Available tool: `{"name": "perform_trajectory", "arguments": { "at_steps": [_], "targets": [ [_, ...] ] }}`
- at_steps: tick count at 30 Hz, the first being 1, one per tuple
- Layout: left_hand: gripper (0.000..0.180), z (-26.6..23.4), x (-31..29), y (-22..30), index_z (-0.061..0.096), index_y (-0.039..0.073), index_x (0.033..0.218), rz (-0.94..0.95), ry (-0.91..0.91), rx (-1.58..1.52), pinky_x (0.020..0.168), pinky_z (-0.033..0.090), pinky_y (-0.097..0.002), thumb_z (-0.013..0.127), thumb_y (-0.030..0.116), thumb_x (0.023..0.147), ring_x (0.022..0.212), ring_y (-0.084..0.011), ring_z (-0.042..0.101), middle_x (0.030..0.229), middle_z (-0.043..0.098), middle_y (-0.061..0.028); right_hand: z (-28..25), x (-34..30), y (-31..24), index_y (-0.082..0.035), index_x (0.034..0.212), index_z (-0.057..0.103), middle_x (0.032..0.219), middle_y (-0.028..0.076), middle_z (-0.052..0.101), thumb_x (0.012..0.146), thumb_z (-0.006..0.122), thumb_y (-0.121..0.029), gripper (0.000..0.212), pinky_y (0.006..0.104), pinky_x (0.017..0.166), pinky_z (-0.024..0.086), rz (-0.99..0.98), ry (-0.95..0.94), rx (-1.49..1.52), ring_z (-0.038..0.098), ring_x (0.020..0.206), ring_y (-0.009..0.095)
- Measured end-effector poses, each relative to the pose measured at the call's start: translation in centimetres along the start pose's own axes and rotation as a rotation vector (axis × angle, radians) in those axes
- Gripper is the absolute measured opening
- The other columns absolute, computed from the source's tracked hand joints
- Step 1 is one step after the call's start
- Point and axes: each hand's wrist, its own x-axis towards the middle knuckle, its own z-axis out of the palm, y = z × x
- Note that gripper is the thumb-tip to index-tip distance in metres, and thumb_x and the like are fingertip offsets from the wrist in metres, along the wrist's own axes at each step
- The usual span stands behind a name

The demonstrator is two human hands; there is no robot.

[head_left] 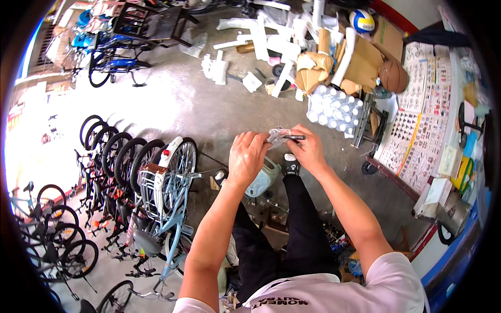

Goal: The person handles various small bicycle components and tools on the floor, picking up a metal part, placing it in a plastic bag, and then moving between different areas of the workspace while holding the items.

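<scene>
Both arms reach forward, with the hands close together in front of me. My left hand (247,157) is closed, its fingers pinching one side of a small clear plastic bag (278,135). On the other side, my right hand (307,149) grips a short dark rod-like part (295,137) that lies against the bag; its exact kind is too small to tell. Below the hands, near my feet, stands a pale green plastic object (262,180), partly hidden by my left hand.
A light blue bicycle (180,208) stands left, beside a row of black-tyred bikes. Far right are shrink-wrapped bottles (334,109), cardboard (365,65), white foam wrapping (258,39), a basketball (393,76) and a volleyball (362,21). A printed-sheet-covered table (417,120) runs along the right.
</scene>
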Motion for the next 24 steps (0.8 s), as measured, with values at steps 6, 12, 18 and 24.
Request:
{"name": "perform_trajectory", "arguments": {
  "at_steps": [6,12,18,24],
  "targets": [
    [0.018,-7.1,-0.1,0.9,0.066,0.006,0.098,-0.046,0.024,0.057,0.079,0.051,-0.0429,0.075,0.011,0.083,0.085,-0.0329,0.065,0.090,0.068,-0.0097,0.6,2.1,-5.9,-0.005,0.100,0.072,0.089,0.007,0.066,0.081,0.074,-0.001,0.020,0.0340,0.062,0.049,-0.095,-0.041,0.051,0.063,0.072,0.025],
    [0.016,-11.0,-0.6,2.8,0.067,0.000,0.104,-0.577,0.078,-0.441,0.069,0.053,-0.0288,0.072,0.002,0.089,0.076,-0.0151,0.067,0.087,0.070,-0.0043,0.6,1.9,-9.2,-0.007,0.104,0.073,0.087,0.008,0.064,0.084,0.073,-0.007,0.020,0.0349,0.063,0.048,-0.142,-0.088,0.032,0.062,0.072,0.025],
    [0.015,-11.7,0.5,5.9,0.068,-0.002,0.107,-0.633,0.160,-0.879,0.072,0.054,-0.0254,0.068,0.000,0.092,0.076,-0.0104,0.064,0.087,0.068,-0.0043,-1.3,0.2,-11.8,-0.006,0.097,0.069,0.088,0.012,0.063,0.084,0.072,-0.016,0.018,0.0409,0.069,0.051,-0.081,-0.047,0.013,0.063,0.077,0.034],
    [0.025,-10.1,0.1,6.4,0.061,0.000,0.123,-0.688,0.086,-1.232,0.077,0.054,-0.0281,0.064,0.011,0.100,0.080,-0.0137,0.065,0.099,0.065,-0.0047,-3.8,-2.8,-13.6,-0.006,0.102,0.072,0.091,0.012,0.065,0.082,0.074,-0.013,0.022,0.0411,0.073,0.053,-0.066,0.135,-0.037,0.066,0.085,0.035]
  ]
}}
